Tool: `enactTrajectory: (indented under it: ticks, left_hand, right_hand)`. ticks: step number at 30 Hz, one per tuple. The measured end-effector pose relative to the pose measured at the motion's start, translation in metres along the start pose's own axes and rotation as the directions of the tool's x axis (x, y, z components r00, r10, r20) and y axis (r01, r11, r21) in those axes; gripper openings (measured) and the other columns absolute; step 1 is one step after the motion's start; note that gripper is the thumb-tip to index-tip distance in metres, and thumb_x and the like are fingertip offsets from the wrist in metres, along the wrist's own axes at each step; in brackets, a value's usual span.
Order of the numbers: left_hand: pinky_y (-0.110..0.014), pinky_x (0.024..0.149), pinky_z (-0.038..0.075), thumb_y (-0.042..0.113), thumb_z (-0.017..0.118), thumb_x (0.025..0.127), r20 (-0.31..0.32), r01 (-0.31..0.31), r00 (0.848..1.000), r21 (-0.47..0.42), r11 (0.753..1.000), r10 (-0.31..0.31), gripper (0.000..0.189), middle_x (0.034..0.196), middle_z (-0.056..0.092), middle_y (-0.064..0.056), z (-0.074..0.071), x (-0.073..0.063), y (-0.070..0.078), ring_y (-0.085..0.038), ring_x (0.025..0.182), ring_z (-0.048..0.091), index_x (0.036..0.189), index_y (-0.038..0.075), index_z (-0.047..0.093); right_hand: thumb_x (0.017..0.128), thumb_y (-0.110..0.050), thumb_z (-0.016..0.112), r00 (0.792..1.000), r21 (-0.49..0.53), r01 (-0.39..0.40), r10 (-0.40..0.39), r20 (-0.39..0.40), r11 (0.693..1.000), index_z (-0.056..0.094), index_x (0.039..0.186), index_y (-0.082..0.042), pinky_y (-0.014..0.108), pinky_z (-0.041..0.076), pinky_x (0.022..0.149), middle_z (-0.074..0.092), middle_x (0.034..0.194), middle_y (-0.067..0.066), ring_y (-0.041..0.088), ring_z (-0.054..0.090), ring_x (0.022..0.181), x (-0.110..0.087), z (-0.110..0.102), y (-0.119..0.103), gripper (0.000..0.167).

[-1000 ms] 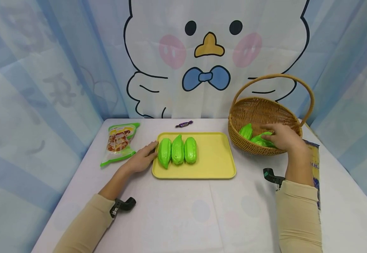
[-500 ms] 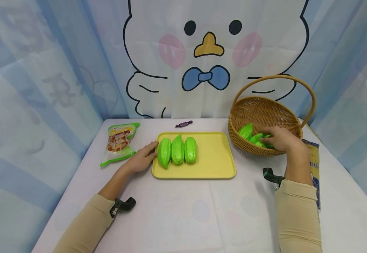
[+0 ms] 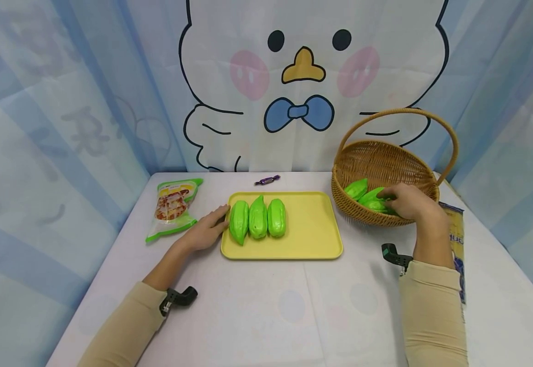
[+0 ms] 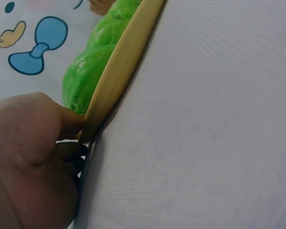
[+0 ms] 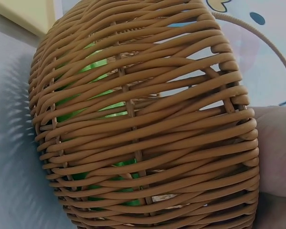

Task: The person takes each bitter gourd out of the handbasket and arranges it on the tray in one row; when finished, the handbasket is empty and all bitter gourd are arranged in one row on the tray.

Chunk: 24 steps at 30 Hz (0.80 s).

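Note:
In the head view, my left hand [image 3: 204, 230] rests against the left rim of a yellow tray [image 3: 312, 229]. Its fingers look fairly straight, and the thumb touches the rim [image 4: 112, 76] in the left wrist view. Three glossy green starfruit [image 3: 258, 218] lie side by side on the tray's left half. My right hand [image 3: 415, 203] reaches over the front of a wicker basket [image 3: 362, 160], its fingers curled onto the right end of a green starfruit [image 3: 373, 198]. Another starfruit [image 3: 356, 189] lies at its left. Basket weave hides the fingertips in the right wrist view.
A snack bag [image 3: 173, 208] lies on the left of the table. A purple-wrapped candy [image 3: 267, 180] is behind the tray. Partly under the right forearm lies a yellow and blue packet [image 3: 457, 244]. The basket's tall handle [image 3: 399, 110] arches up, and a printed curtain [image 3: 303, 148] closes the back.
My right hand has dipped slightly lower in the basket, and the starfruit there have shifted a little leftward. My left hand and the tray have stayed put.

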<state>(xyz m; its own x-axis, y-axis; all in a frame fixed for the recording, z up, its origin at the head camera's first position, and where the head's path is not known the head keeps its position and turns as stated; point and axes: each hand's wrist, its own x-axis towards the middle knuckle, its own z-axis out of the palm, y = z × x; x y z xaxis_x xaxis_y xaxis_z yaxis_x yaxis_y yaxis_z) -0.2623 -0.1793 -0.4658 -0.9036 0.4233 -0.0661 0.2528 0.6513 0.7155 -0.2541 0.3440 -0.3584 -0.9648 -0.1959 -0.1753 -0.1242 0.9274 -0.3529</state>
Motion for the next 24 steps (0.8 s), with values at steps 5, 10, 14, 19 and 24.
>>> enactTrajectory:
  ticks: [5, 10, 14, 19, 24]
  left_hand:
    - [-0.057, 0.132, 0.011, 0.021, 0.040, 0.113, 0.000, -0.002, 1.000, -0.004, 1.000, 0.002, 0.058, 0.172, 0.019, -0.021, 0.0002, 0.0005, -0.0006, -0.041, 0.161, 0.013, 0.166, 0.003, 0.022]
    - [-0.057, 0.132, 0.011, 0.021, 0.040, 0.114, -0.001, -0.002, 1.000, -0.001, 1.000, 0.002, 0.058, 0.172, 0.019, -0.021, 0.0010, 0.0011, -0.0012, -0.041, 0.161, 0.013, 0.166, 0.003, 0.022]
    - [-0.057, 0.132, 0.011, 0.022, 0.040, 0.114, -0.001, 0.000, 1.000, -0.001, 1.000, 0.000, 0.058, 0.172, 0.019, -0.020, 0.0006, 0.0006, -0.0001, -0.040, 0.161, 0.013, 0.166, 0.003, 0.022]
    - [-0.057, 0.132, 0.011, 0.022, 0.039, 0.114, -0.002, 0.007, 1.000, 0.001, 1.000, -0.007, 0.058, 0.172, 0.019, -0.020, 0.0006, 0.0004, 0.0006, -0.040, 0.161, 0.013, 0.166, 0.003, 0.022]
    - [-0.056, 0.132, 0.010, 0.023, 0.039, 0.114, -0.001, 0.016, 1.000, -0.001, 1.000, -0.016, 0.058, 0.173, 0.019, -0.019, 0.0005, 0.0001, 0.0014, -0.039, 0.161, 0.013, 0.166, 0.004, 0.022]
  right_hand:
    - [0.104, -0.006, 0.053, 1.000, 0.002, -0.006, 0.006, -0.003, 1.000, 0.061, 0.141, 0.005, 0.059, 0.052, 0.093, 0.056, 0.142, 0.036, 0.050, 0.054, 0.127, 0.0007, -0.0007, -0.0001, 0.039]
    - [0.102, -0.012, 0.064, 1.000, 0.014, -0.002, 0.002, -0.017, 1.000, 0.058, 0.144, 0.005, 0.053, 0.051, 0.088, 0.056, 0.141, 0.035, 0.044, 0.055, 0.121, 0.0015, -0.0015, 0.0001, 0.045]
    - [0.101, -0.017, 0.067, 0.999, 0.028, -0.019, 0.020, -0.025, 0.999, 0.055, 0.147, 0.004, 0.057, 0.051, 0.091, 0.053, 0.144, 0.035, 0.048, 0.053, 0.126, 0.0007, -0.0025, -0.0002, 0.052]
    - [0.103, -0.021, 0.066, 0.998, 0.044, -0.049, 0.051, -0.039, 0.998, 0.052, 0.150, 0.002, 0.069, 0.046, 0.102, 0.048, 0.149, 0.035, 0.055, 0.043, 0.136, 0.0011, -0.0034, -0.0009, 0.054]
    - [0.104, -0.023, 0.065, 0.996, 0.031, -0.064, 0.066, -0.061, 0.997, 0.052, 0.149, 0.003, 0.071, 0.043, 0.104, 0.049, 0.148, 0.036, 0.056, 0.042, 0.137, 0.0022, -0.0038, -0.0020, 0.053]
